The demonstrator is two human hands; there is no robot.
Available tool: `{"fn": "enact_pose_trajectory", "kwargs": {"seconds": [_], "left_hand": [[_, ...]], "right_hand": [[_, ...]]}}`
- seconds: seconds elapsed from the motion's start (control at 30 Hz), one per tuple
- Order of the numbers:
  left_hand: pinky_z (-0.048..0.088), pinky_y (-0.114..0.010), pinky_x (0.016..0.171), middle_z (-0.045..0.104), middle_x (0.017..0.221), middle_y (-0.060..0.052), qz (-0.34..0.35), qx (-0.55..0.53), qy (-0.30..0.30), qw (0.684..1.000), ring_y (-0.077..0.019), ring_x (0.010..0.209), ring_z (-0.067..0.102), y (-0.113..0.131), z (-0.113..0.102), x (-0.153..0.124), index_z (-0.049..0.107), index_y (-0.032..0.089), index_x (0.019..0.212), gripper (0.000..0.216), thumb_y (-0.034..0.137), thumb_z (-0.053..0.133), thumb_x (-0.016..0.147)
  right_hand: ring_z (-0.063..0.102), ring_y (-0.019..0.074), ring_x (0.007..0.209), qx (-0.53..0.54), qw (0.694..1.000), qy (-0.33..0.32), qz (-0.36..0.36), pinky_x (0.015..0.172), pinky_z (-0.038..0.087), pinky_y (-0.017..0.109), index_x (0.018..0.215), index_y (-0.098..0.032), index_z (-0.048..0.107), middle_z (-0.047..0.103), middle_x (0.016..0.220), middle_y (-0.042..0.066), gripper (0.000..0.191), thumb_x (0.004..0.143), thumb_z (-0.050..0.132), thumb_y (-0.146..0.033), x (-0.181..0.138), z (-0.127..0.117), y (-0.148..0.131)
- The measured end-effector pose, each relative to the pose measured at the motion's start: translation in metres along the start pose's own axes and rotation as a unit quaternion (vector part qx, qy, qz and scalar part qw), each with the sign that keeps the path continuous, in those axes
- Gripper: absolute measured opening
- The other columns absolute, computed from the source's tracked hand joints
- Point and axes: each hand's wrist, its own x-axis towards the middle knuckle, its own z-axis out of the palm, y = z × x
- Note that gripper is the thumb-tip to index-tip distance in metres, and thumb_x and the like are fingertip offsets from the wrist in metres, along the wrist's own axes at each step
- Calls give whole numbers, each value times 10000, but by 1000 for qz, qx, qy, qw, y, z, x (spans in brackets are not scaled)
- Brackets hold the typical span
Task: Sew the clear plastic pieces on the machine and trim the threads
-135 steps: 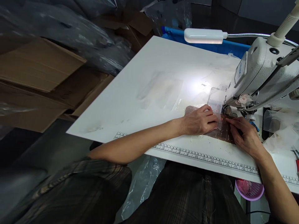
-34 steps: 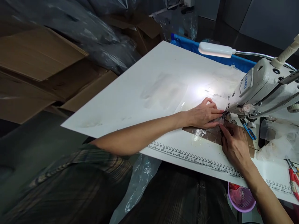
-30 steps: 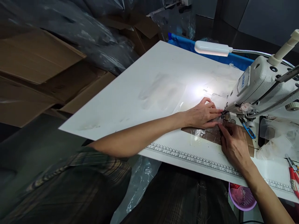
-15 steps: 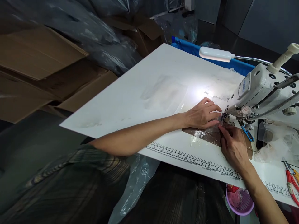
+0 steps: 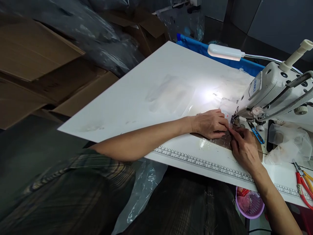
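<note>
My left hand [image 5: 213, 124] is beside the presser foot [image 5: 234, 119] of a white sewing machine [image 5: 267, 89], its fingers curled in over a thin see-through sheet [image 5: 228, 105]. That sheet shows beyond my knuckles, and its near part is hidden by my fingers. From the right, my right hand [image 5: 245, 147] reaches in with bent fingers, index fingertip close to my left fingertips just in front of the foot. Whatever lies between its thumb and fingers is too small to make out. Below both hands is a shiny brown surface [image 5: 223, 142].
Blue thread snips [image 5: 256, 133] lie right of the needle area, beside a heap of white sheer fabric [image 5: 290, 142]. Red-handled pliers [image 5: 301, 182] rest at the right edge. A lamp [image 5: 225, 52] lights the white table [image 5: 137, 98]. A purple basket [image 5: 251, 210] hangs below; cardboard boxes [image 5: 80, 88] stand left.
My left hand's spread fingers have curled in, and more of the see-through sheet shows beyond them. My right hand has hardly moved. The view has shifted slightly.
</note>
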Motion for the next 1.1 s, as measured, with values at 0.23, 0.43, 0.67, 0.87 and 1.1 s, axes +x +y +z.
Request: {"fn": "enact_pose_trajectory", "kwargs": {"seconds": [0.23, 0.43, 0.67, 0.87, 1.1], "left_hand": [[411, -362, 753, 763, 1039, -35, 7, 10, -18, 1000, -189, 793, 599, 1, -5, 1, 744, 227, 866, 217, 293, 547, 927], [393, -375, 782, 757, 1039, -47, 7, 18, -21, 1000, -193, 799, 597, 3, -6, 2, 734, 210, 833, 220, 305, 553, 914], [378, -432, 967, 752, 1006, -62, 14, -10, -5, 1000, -216, 908, 625, 5, -6, 4, 724, 205, 800, 208, 273, 549, 888], [418, -407, 929, 743, 1058, -64, -22, -49, -35, 998, -214, 876, 618, 2, -6, 2, 742, 229, 873, 175, 297, 581, 857], [417, -400, 919, 729, 1054, -68, -32, -37, -61, 997, -214, 858, 595, 1, -11, 4, 737, 226, 914, 212, 333, 559, 871]], "right_hand": [[588, 261, 960, 4, 1000, 4, -5, 821, 540, 432, 1286, -207, 652, 582, 1103, 139, 414, 926, 449, -180, -1, 1, 2], [580, 254, 958, -10, 1000, -7, -9, 827, 537, 426, 1291, -211, 641, 587, 1103, 134, 425, 919, 440, -159, 0, -1, 0], [566, 264, 947, -36, 999, -36, -18, 790, 528, 417, 1317, -190, 623, 587, 1107, 150, 440, 922, 430, -160, 2, -5, -2], [562, 250, 920, -41, 998, -41, -10, 755, 513, 390, 1347, -239, 598, 594, 1088, 130, 468, 911, 447, -163, 3, -5, -2], [575, 236, 871, -45, 997, -57, 13, 718, 516, 369, 1363, -200, 574, 589, 1078, 140, 483, 898, 451, -167, 8, -4, -6]]}}
